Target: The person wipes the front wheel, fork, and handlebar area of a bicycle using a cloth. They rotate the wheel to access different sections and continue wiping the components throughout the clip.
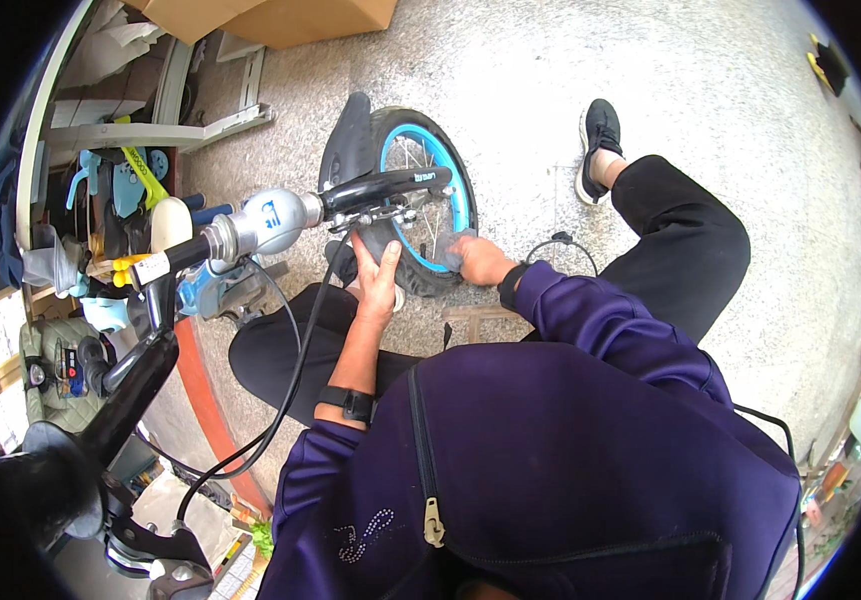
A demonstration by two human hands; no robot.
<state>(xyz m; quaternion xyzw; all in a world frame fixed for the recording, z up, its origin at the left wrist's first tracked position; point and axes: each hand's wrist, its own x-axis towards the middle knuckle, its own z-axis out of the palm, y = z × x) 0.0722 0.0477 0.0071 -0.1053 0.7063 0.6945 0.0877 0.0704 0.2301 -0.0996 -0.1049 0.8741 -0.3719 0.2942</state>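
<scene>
A small bicycle wheel (463, 180) with a light-blue rim and black tyre (420, 275) stands in the black fork (390, 188). My left hand (378, 280) grips the near side of the tyre, thumb on one side and fingers partly hidden beneath the brake (382, 215). Against the blue rim and spokes, my right hand (485, 262) is closed on a soft, greyish wad (447, 252), blurred, perhaps a rag. A black mudguard (348, 140) rises beyond the fork. Brake cables (300, 370) loop from the fork towards the handlebar at lower left.
The silvery head tube (272, 218) and black frame run along my left. A metal rack (130, 137) with toys and clutter stands farther left. Beyond the wheel lies a cardboard box (295, 20). My outstretched leg (685, 240) and black shoe (600, 150) are at right.
</scene>
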